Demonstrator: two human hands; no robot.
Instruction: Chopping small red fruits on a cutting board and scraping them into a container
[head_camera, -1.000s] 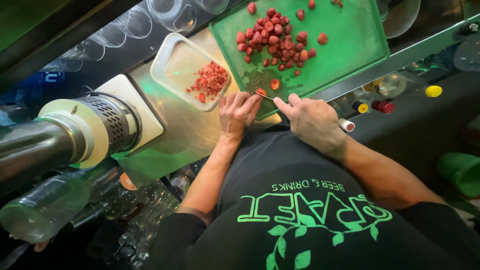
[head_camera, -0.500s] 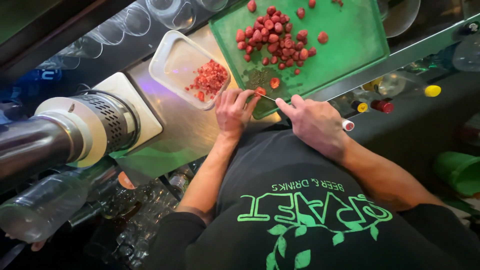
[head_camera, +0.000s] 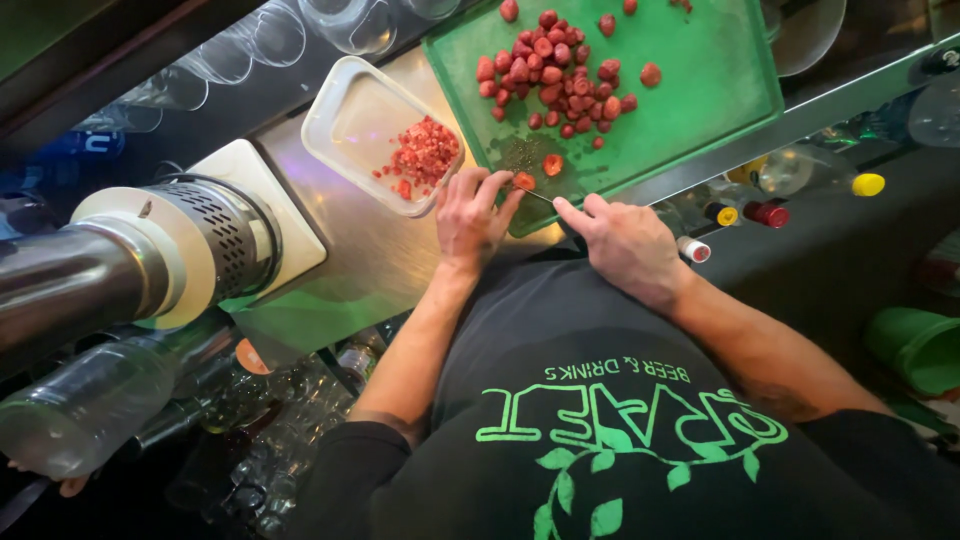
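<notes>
My left hand (head_camera: 468, 215) rests at the near edge of a green cutting board (head_camera: 700, 90), fingertips pinning a small red strawberry piece (head_camera: 523, 181). My right hand (head_camera: 625, 240) grips a knife with a thin blade (head_camera: 541, 196) pointing at that piece. Just beyond lies a cut strawberry half (head_camera: 552, 164). Further up the board sits a pile of whole strawberries (head_camera: 560, 70). To the left of the board, a white rectangular container (head_camera: 345, 115) holds chopped strawberry bits (head_camera: 420, 160).
A metal-and-white machine with a perforated drum (head_camera: 190, 245) stands on the steel counter (head_camera: 370, 250) at left. Upturned glasses (head_camera: 250, 50) line the back. Bottles with coloured caps (head_camera: 770, 212) sit below the counter at right, near a green bucket (head_camera: 920, 345).
Both hands stay at the board's near edge, with only small shifts around the strawberry piece. The view has drifted slightly.
</notes>
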